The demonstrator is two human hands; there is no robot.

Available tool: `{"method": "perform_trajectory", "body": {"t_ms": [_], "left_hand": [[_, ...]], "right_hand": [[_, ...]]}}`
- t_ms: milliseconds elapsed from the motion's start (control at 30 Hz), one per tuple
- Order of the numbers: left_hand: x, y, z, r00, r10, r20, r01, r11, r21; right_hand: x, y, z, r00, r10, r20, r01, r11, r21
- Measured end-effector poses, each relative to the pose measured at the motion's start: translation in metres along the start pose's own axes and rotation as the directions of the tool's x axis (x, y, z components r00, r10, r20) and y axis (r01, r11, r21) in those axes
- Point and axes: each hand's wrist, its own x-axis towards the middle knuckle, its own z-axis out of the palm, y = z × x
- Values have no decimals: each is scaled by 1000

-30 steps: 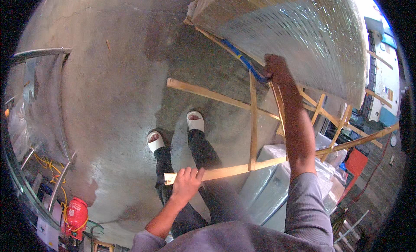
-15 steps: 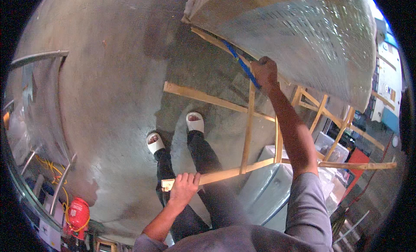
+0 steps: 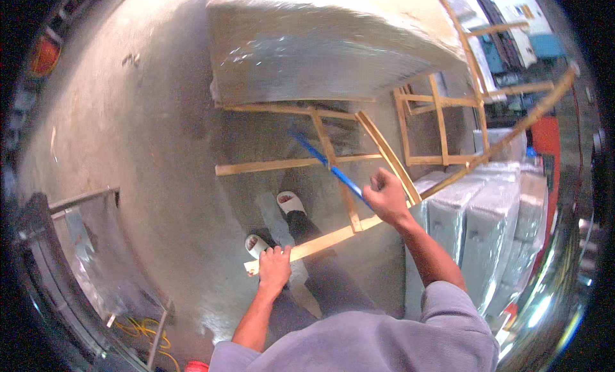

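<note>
My left hand [image 3: 275, 266] is closed over the near end of a wooden slat frame [image 3: 318, 246], its fingers wrapped across the strip. Raised over the frame's right part, my right hand [image 3: 387, 196] is a fist around one end of a long, thin blue bar-like tool [image 3: 346, 181]. From the fist the tool slants away to the far left, across a cross slat; its far end is blurred, and I cannot tell whether it touches the wood. Beyond the frame stands a large block [image 3: 339, 52] wrapped in clear film.
Film-wrapped packages [image 3: 490, 212] stand close on my right. Another slatted wooden frame [image 3: 438, 109] and a long wooden strip [image 3: 512, 134] lie beyond them. At the left is a metal-framed stand [image 3: 96, 244], with a yellow cord [image 3: 138, 332] by its foot.
My right hand has come nearer my body with the blue tool, away from the wrapped block. My left hand keeps its hold on the frame. The view has turned.
</note>
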Motion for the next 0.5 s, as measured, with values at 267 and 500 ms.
{"method": "perform_trajectory", "body": {"t_ms": [267, 500], "left_hand": [[9, 13, -126, 989, 92, 112, -99, 993, 61], [10, 58, -218, 976, 119, 181, -155, 967, 203]], "right_hand": [[-216, 13, -136, 938, 322, -126, -287, 929, 234], [-352, 42, -184, 761, 564, -321, -395, 795, 461]]}}
